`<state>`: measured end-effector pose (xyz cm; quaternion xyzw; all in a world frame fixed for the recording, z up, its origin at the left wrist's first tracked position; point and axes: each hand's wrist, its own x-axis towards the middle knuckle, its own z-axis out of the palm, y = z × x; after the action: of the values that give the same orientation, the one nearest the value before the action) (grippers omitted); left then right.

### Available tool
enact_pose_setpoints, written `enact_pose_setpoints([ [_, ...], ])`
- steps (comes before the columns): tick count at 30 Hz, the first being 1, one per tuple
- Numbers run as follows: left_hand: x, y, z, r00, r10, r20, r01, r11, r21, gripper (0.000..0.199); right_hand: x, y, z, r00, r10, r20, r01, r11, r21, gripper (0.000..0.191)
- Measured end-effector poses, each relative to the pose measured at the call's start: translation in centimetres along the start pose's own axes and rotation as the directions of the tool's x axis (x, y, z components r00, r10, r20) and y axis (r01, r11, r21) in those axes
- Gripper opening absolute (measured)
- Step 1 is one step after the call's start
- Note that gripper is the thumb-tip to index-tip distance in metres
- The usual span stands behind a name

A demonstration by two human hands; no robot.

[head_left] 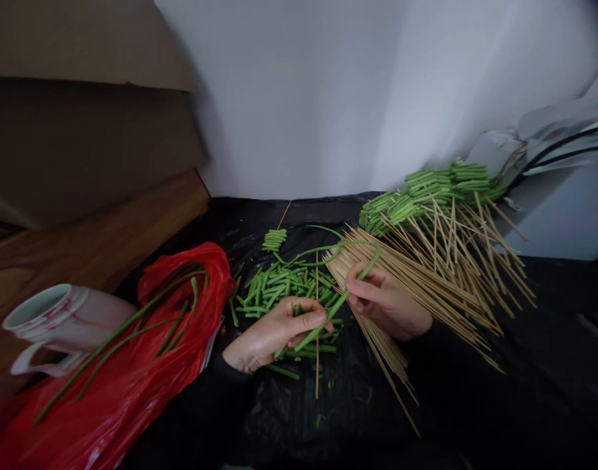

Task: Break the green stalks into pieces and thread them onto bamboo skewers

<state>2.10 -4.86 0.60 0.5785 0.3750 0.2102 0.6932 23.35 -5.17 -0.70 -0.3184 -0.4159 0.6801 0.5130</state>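
A long, curling garlic scape stretches between my two hands above a pile of cut pieces. My left hand pinches its lower end between thumb and fingers, and a short green piece also shows by those fingers. Higher up the stem, my right hand is closed around it, and the thin end loops away over the pile. Beneath my hands lie the cut green pieces, with a single bamboo skewer standing out from under the left fingers. Just behind the pile is a small skewered row of pieces.
Many bamboo skewers fan out at the right, below stacked skewered green pieces. A red plastic bag holding long stems lies at the left, beside a white pitcher. Black plastic sheeting covers the surface; a pale wall rises behind.
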Motion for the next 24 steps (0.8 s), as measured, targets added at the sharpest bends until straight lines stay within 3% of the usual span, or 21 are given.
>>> enact_pose_setpoints([
  [6,0.2,-0.2,0.1,0.999,0.028,-0.018,-0.028,0.999,-0.026,0.036,-0.2,-0.2,0.4,1.0,-0.009,0.01,0.009,1.0,-0.01,0.024],
  [10,0.3,0.0,0.6,0.972,0.092,-0.217,-0.122,0.984,-0.127,0.037,-0.1,-0.2,0.1,0.999,-0.011,0.032,0.01,1.0,0.019,0.02],
  [15,0.3,0.1,0.8,0.876,0.208,-0.435,-0.321,0.925,-0.204,0.034,-0.2,0.7,0.8,0.996,-0.02,0.085,0.032,0.991,-0.133,0.015],
  [19,0.3,0.4,0.5,0.877,0.235,-0.419,-0.393,0.852,-0.345,0.029,-0.2,0.9,1.1,0.997,-0.011,0.083,0.021,0.992,-0.123,0.017],
  [24,0.1,1.4,-0.8,0.907,0.231,-0.351,-0.413,0.647,-0.641,0.029,0.1,-0.1,0.2,0.999,-0.025,-0.031,0.025,1.0,-0.015,0.02],
])
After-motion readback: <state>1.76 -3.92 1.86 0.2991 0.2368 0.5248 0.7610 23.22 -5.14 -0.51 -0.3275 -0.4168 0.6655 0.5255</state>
